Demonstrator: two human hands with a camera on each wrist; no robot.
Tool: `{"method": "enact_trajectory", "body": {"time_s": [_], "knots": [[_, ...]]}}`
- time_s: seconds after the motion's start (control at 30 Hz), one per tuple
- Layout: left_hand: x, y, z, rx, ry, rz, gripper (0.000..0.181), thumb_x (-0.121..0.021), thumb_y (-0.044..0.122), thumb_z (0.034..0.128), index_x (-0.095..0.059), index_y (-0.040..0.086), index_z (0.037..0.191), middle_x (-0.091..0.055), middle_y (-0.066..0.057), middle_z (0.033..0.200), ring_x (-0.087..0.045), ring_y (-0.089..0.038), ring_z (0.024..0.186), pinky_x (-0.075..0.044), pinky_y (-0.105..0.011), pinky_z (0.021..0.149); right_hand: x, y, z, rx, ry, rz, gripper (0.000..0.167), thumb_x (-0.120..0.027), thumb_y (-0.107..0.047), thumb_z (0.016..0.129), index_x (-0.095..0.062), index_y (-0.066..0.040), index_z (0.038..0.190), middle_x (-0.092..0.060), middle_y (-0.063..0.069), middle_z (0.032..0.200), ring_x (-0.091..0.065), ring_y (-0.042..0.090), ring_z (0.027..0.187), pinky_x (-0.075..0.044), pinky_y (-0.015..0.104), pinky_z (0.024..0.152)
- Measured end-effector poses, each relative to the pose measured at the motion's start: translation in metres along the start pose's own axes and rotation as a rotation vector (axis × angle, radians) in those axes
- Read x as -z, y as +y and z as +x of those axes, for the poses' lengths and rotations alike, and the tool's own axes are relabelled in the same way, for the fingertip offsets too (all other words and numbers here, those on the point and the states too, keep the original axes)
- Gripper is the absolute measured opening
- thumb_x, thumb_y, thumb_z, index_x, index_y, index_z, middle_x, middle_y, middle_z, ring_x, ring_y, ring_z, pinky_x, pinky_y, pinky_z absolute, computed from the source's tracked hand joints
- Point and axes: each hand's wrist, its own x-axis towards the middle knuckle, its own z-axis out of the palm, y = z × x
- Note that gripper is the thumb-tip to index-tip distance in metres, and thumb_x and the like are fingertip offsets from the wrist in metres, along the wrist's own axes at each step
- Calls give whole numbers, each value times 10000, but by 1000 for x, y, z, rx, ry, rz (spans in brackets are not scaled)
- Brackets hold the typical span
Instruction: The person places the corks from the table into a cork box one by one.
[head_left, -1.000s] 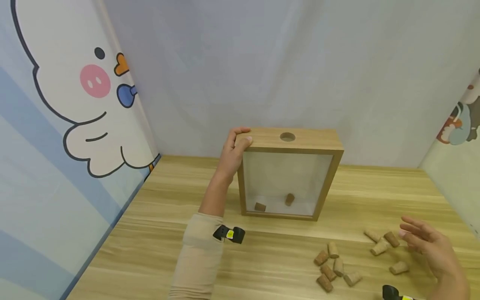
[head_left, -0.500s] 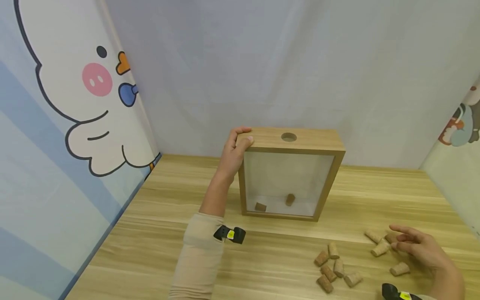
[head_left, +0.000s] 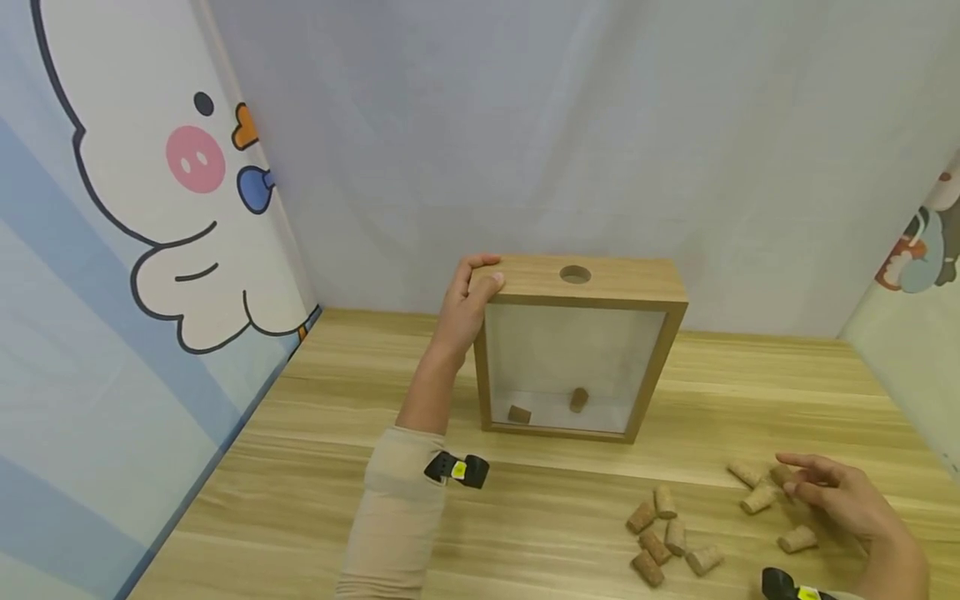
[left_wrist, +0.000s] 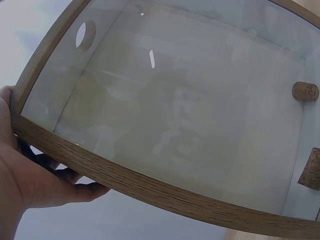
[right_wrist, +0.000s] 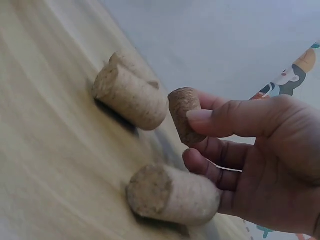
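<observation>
A wooden box (head_left: 600, 282) with a clear front stands upright on the table, a round hole (head_left: 575, 274) in its top. Two corks lie inside on its floor, one cork (head_left: 578, 400) near the middle and another cork (head_left: 519, 414) at the left. My left hand (head_left: 463, 312) grips the box's upper left corner, thumb on the top. On the right, my right hand (head_left: 847, 498) pinches a darker brown cork (right_wrist: 183, 112) between thumb and fingers. Beside it lie paler corks, among them one cork (right_wrist: 132, 97) and a nearer cork (right_wrist: 172, 196).
Several loose corks (head_left: 675, 536) lie in a cluster on the wooden table (head_left: 300, 500), in front of the box. A pale curtain (head_left: 487, 150) hangs behind, and a cartoon-printed curtain (head_left: 112, 275) borders the left side.
My right hand has moved left and closed its thumb and fingers on the brown cork. The left hand and the box have stayed in place.
</observation>
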Motion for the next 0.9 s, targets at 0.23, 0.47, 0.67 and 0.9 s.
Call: {"method": "enact_trajectory", "body": {"time_s": [0.23, 0.47, 0.67, 0.9], "knots": [[-1, 0, 0, 6, -4, -4, 339, -481, 273, 920, -484, 172, 1242, -349, 1, 1388, -297, -220, 1257, -235, -506, 980, 3, -19, -2, -45, -18, 110, 568, -570, -285, 929, -379, 62, 1335, -522, 201, 1147, -545, 191, 930, -462, 442, 756], [-2, -2, 1, 5, -14, -2, 342, -483, 280, 917, -483, 170, 1240, -354, -4, 1383, -284, -219, 1267, -227, -509, 986, 4, -42, -3, 11, 36, 222, 484, -569, -262, 933, -411, 14, 1297, -592, -71, 1046, -555, 17, 879, -461, 311, 751], [-2, -3, 1, 5, -15, -6, 347, -482, 287, 914, -480, 177, 1243, -342, -2, 1390, -282, -229, 1266, -225, -519, 983, 3, -62, -1, 136, 107, 379, 309, -573, -132, 929, -509, -176, 1228, -612, -105, 974, -591, 51, 864, -474, 204, 712], [-1, -1, 2, -9, 3, -4, 335, -486, 265, 918, -486, 168, 1238, -362, -2, 1379, -298, -217, 1255, -231, -502, 983, -6, -89, -4, 327, 157, 753, 410, -552, 79, 884, -596, -155, 1218, -656, -19, 967, -635, 98, 853, -488, 203, 713]]}}
